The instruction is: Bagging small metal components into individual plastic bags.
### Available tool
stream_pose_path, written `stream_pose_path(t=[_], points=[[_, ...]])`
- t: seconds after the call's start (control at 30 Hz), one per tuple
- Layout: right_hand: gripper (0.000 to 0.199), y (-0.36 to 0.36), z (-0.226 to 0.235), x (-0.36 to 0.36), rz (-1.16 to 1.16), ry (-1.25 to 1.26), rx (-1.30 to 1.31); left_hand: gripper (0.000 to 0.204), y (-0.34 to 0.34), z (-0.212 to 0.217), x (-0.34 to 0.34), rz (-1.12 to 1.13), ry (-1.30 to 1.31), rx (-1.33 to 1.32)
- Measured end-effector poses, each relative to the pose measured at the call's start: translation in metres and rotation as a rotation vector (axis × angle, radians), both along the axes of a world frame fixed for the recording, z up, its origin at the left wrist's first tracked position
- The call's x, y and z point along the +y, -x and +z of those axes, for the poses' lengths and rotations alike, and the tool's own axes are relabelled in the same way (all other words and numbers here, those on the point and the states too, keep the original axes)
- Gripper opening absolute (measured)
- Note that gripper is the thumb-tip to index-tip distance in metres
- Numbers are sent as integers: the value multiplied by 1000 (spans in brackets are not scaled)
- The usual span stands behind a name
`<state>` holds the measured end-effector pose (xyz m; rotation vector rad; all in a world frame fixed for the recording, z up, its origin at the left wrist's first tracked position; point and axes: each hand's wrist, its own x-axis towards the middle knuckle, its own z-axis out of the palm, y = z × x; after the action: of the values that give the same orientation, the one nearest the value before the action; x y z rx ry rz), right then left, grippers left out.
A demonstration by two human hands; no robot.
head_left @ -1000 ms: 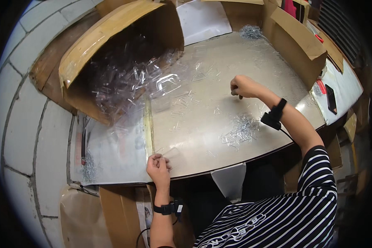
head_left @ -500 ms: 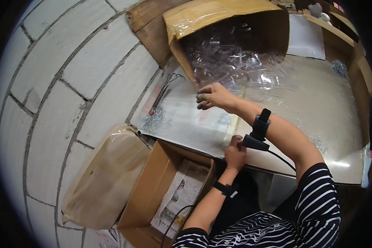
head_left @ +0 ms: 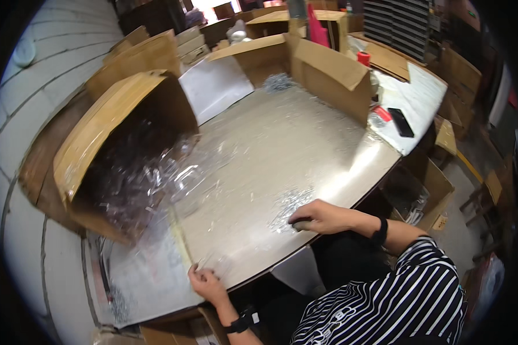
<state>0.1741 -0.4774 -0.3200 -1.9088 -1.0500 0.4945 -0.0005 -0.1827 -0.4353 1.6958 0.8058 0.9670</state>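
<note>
My left hand (head_left: 205,283) rests on the front edge of the shiny metal-topped table (head_left: 282,144), its fingers pinched on a small clear plastic piece (head_left: 215,265) that is hard to make out. My right hand (head_left: 319,217) lies palm down further right, fingers curled over a heap of small shiny metal parts (head_left: 289,202). A big cardboard box (head_left: 106,123) lies on its side at the left, and clear plastic pieces (head_left: 149,178) spill from it onto the table.
Open cardboard boxes (head_left: 328,69) stand along the table's far side. On a white side surface at the right sit a black phone-like slab (head_left: 400,122) and a red roll (head_left: 363,57). More boxes (head_left: 429,187) stand on the floor at the right. A pale block wall is at the left.
My right hand has come back from reaching left toward the box and now rests on the metal parts. My left hand has risen from below the table to its front edge. The view has swung right.
</note>
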Motion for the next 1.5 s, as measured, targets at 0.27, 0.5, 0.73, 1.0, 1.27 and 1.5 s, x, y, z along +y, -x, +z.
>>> stream_pose_path(t=[0.27, 0.5, 0.73, 1.0, 1.27, 1.5], points=[[37, -70, -55, -159, -961, 63, -523, 29, 1, 2, 2, -82, 78, -30], [66, -138, -75, -165, -951, 438, -392, 29, -1, 16, -5, -44, 108, -40], [74, -66, -70, -21, -360, 356, -469, 40, 14, 34, -1, -111, 373, -237], [65, -40, -83, 22, -323, 406, -629, 34, 52, 40, -81, -402, 632, -344], [63, -19, -82, 1, -385, 422, -595, 40, 124, -35, -136, -525, 990, 134], [52, 9, -59, 2, -220, -95, -59, 48, 86, -89, -179, -687, 1103, 369]])
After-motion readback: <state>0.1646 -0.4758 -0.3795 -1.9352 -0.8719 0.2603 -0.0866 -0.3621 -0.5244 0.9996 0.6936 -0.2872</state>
